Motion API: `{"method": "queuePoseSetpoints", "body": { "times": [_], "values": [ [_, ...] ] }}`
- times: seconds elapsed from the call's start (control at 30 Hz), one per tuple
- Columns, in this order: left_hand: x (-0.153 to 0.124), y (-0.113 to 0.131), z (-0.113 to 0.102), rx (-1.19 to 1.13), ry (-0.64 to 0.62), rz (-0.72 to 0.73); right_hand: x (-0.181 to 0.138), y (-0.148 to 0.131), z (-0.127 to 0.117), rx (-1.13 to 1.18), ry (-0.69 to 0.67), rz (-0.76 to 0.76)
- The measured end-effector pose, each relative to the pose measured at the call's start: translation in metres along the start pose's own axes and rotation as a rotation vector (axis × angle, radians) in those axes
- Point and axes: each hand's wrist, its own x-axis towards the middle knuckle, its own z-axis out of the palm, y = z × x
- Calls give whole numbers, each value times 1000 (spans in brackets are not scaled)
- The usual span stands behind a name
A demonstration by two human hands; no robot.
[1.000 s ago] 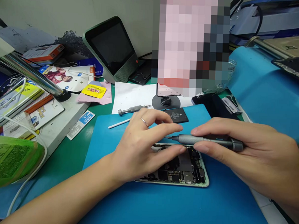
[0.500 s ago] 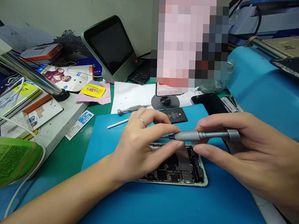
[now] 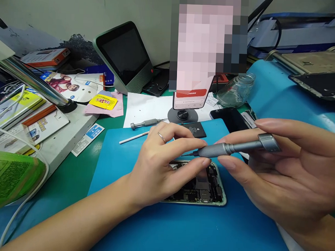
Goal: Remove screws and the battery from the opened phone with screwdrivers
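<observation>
A grey precision screwdriver (image 3: 214, 150) lies almost level above an opened phone (image 3: 217, 198), its thin tip toward the left and its cap end tilted slightly up. The thumb and index finger of my left hand (image 3: 163, 158) pinch its front end. My right hand (image 3: 289, 162) holds the knurled handle between thumb and fingers, the cap resting near the index finger. The phone lies on a blue mat (image 3: 180, 232) with its circuit board and inner parts showing; my left hand covers its left part. Behind the hands lies a black battery (image 3: 198, 130).
A second screwdriver (image 3: 147, 123) and a white stick (image 3: 132, 138) lie behind my left hand. A phone on a round stand (image 3: 183, 115), a glass jar (image 3: 236, 91) and a dark phone (image 3: 229, 118) stand or lie farther back. Left are a lamp post (image 3: 39, 80) and a green-wrapped pack (image 3: 14, 180).
The screwdriver's cap end has risen and turned slightly, and my right index finger has moved up toward the cap. My left hand keeps its pinch. The whole view has shifted a little.
</observation>
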Motion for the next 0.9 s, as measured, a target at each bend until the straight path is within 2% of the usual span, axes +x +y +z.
{"method": "queuePoseSetpoints", "body": {
  "times": [0.27,0.53,0.73,0.83,0.9],
  "values": [
    [0,3,2,-147,17,-91,-3,0,13,127,93,-60],
    [-1,3,2,-137,-24,-90,-10,8,17,212,48,-67],
    [4,-8,-11,-117,-139,-174,3,2,13,259,41,99],
    [8,-20,-24,38,-263,-235,9,9,11,297,88,205],
    [10,-28,-32,122,-364,-212,11,15,10,319,110,305]
  ]
}}
